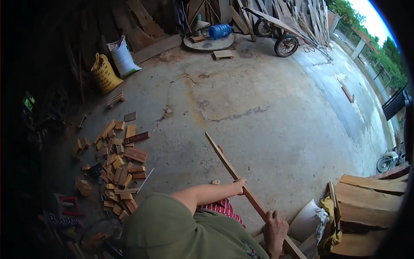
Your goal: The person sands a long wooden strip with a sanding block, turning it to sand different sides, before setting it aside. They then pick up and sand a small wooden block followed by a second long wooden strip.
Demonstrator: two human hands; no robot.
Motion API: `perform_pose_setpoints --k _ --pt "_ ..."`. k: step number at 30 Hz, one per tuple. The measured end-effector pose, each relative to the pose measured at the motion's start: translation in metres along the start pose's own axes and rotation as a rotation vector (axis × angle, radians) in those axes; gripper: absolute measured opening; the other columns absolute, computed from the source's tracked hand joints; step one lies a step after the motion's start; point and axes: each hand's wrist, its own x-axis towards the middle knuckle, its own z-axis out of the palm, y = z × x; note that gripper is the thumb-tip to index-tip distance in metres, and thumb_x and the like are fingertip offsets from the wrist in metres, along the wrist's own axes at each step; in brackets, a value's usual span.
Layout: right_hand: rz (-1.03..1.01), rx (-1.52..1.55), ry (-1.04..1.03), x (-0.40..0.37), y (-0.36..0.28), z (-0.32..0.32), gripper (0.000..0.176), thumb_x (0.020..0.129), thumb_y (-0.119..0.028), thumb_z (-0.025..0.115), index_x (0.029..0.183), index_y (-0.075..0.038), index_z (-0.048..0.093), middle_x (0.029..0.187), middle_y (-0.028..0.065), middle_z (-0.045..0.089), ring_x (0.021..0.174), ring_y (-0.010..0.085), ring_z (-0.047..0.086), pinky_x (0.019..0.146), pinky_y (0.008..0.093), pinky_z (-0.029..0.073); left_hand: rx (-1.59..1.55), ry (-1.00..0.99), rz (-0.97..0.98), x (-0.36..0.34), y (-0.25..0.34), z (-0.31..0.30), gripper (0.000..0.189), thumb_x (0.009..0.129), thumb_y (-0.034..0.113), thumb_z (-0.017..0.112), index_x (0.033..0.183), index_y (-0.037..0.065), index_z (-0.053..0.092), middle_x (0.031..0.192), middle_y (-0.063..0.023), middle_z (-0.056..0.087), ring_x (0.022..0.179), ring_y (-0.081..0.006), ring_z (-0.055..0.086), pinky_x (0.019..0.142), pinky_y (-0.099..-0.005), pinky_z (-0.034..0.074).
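A long, narrow wooden strip (254,202) slants across the front of my body, its far tip over the concrete floor and its near end running out of view at the bottom. Partway along it, my left hand (239,186) is closed around the wood. My right hand (276,229) grips the same strip nearer to my body, with the fingers wrapped over it. Below the left forearm shows some red-and-white striped cloth (222,209).
Offcut wood blocks (118,172) lie heaped at the left. A white sack (304,222) and wide boards (366,200) are at the right. Farther off are a yellow sack (105,74), a blue water bottle (220,31) and a two-wheeled cart (286,45) beside leaning planks.
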Motion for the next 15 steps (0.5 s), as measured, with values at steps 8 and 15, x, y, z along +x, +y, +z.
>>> perform_pose_setpoints --k 8,15 --pt "-0.61 0.394 0.171 0.17 -0.087 -0.015 0.02 0.081 -0.011 0.069 0.101 -0.013 0.07 0.069 0.0078 0.058 0.058 0.0292 0.061 0.051 0.04 0.048 -0.731 -0.348 0.315 -0.081 0.242 -0.054 0.031 0.081 0.017 0.05 0.058 0.019 0.029 0.047 0.0015 0.029 0.038 -0.0145 0.029 0.042 -0.0331 0.036" --pt "-0.738 0.438 -0.053 0.297 -0.122 -0.009 0.032 0.084 -0.015 0.068 0.116 -0.013 0.069 0.095 0.0134 0.068 0.083 0.0291 0.069 0.066 0.034 0.055 -0.935 -0.28 0.584 -0.082 0.352 -0.105 0.021 0.084 0.021 0.049 0.067 0.018 0.037 0.053 0.0036 0.031 0.042 -0.0121 0.03 0.041 -0.0303 0.033"
